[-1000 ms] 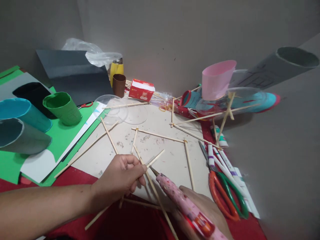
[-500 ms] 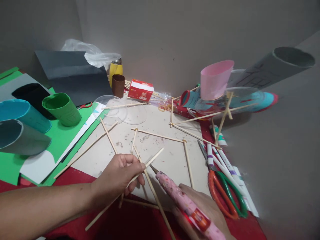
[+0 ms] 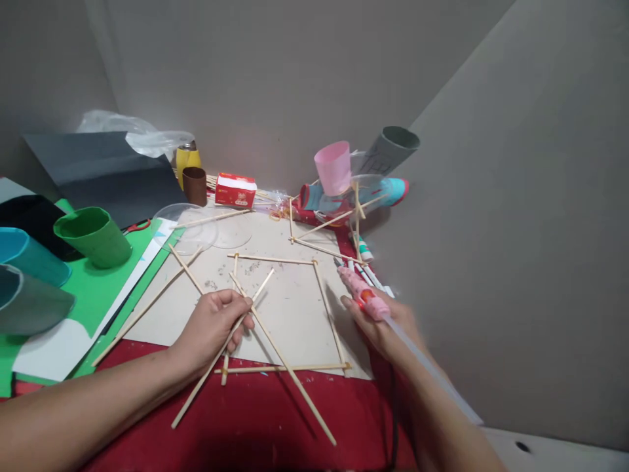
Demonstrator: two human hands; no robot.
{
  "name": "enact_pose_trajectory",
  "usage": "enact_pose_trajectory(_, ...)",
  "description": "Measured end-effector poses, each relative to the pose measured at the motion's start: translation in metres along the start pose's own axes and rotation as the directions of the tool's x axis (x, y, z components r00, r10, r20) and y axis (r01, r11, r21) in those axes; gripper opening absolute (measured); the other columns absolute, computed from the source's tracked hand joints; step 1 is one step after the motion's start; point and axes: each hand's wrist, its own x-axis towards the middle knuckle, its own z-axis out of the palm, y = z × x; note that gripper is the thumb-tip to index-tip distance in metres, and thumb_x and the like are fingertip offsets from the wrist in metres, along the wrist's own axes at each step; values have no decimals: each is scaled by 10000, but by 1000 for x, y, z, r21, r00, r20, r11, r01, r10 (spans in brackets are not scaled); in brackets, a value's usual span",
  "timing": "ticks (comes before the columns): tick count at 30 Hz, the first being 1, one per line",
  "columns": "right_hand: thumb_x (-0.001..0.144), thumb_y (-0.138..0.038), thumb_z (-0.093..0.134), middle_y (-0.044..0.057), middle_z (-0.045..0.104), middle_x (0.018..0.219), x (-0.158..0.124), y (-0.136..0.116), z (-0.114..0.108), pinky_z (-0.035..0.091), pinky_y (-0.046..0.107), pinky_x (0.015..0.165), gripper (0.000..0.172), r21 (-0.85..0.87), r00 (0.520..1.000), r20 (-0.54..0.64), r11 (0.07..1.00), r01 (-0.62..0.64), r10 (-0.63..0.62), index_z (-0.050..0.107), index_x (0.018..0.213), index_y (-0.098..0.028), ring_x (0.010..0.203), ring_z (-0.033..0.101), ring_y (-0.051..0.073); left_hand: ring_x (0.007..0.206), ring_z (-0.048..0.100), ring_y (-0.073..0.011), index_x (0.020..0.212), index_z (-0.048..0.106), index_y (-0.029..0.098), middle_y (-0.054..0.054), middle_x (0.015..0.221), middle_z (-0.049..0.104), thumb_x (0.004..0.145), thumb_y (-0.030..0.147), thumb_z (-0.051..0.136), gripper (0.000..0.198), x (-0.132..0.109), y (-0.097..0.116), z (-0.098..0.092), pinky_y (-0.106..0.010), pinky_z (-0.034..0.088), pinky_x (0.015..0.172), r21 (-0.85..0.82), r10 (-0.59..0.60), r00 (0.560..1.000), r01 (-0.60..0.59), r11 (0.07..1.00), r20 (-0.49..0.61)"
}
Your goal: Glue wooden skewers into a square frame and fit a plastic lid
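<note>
The left forearm slants in from the lower left, wrist low, and the left hand [image 3: 216, 324] is closed in a pinch — thumb uppermost, fingers curled beneath — on two wooden sticks [image 3: 309, 402] near where they cross in an X. Their lower ends splay out over the red tabletop [image 3: 236, 432], and a four-sided stick frame [image 3: 329, 316] lies behind and below them, partly on a pale sheet [image 3: 295, 321]. The right forearm rises from the lower right, and the right hand [image 3: 388, 331] is wrapped around a pink glue gun [image 3: 362, 293], its front end tilted up and leftward, apart from the crossed sticks. A translucent glue stick [image 3: 432, 369] trails from its rear along the forearm.
</note>
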Motion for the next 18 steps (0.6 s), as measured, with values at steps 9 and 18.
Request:
enact_pose_trajectory(9, 796, -458, 526, 109, 687, 853, 10, 53, -32, 399, 277, 552, 331, -513, 931, 210, 845, -155, 298, 665, 863, -165, 710, 633, 235, 313, 369, -35, 623, 519, 147, 18, 531, 586, 761, 347, 622, 264, -2, -2, -1, -162, 270, 310, 10, 70, 997, -70, 997, -11)
enact_pose_trajectory(18, 859, -492, 500, 143, 691, 993, -1, -9, -40, 462, 320, 620, 451, -402, 980, 125, 911, -92, 154, 642, 1129, -159, 784, 656, 253, 287, 352, -41, 617, 526, 147, 36, 432, 527, 774, 358, 607, 275, -2, -4, -4, -158, 266, 304, 45, 119, 993, -119, 992, 8)
